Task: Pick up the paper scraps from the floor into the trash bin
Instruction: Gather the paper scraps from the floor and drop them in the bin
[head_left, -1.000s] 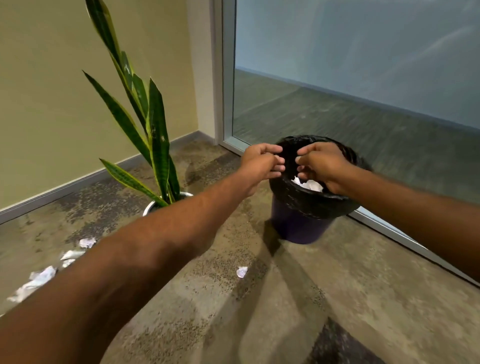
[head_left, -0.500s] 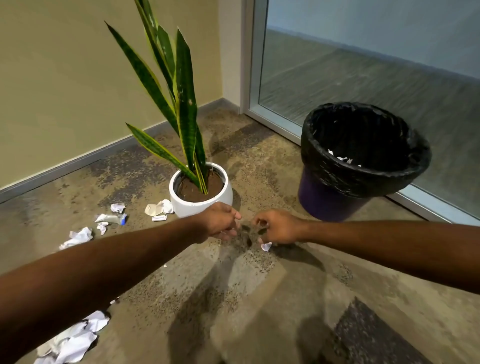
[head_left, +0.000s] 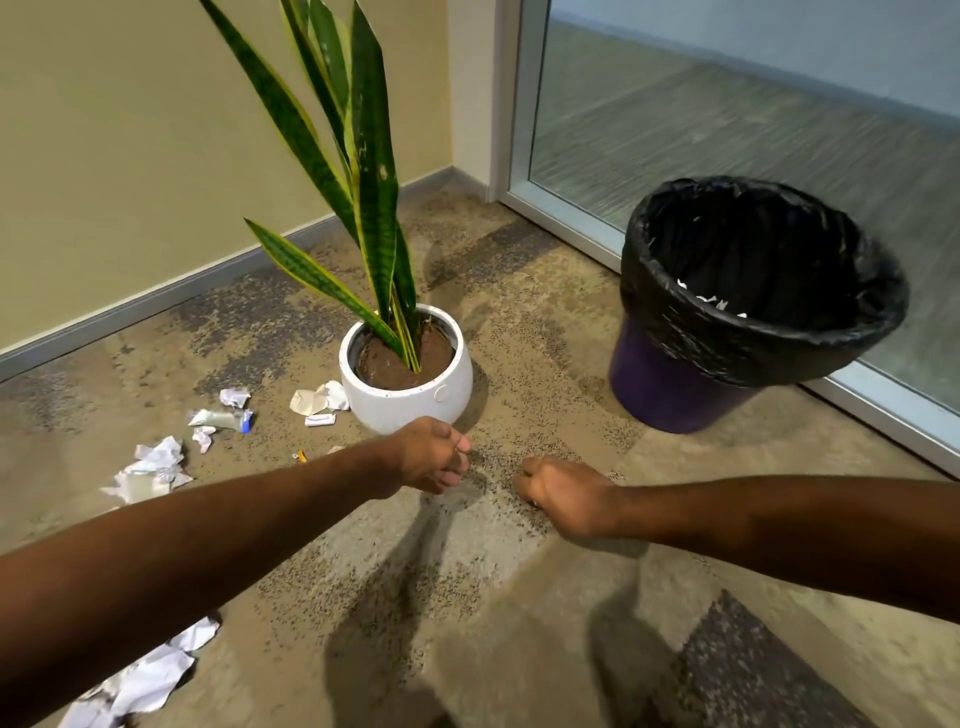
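While both fists hover over the floor (head_left: 467, 597) before the white pot (head_left: 405, 400), my left hand (head_left: 434, 460) and right hand (head_left: 563, 496) stay curled — contents unseen; scraps (head_left: 150, 467) lie left of it.

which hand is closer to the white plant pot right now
Left. The left hand hovers just in front of the white plant pot, nearly touching it; the right hand is lower, off toward the trash bin.

No text, label or number is readable anywhere.
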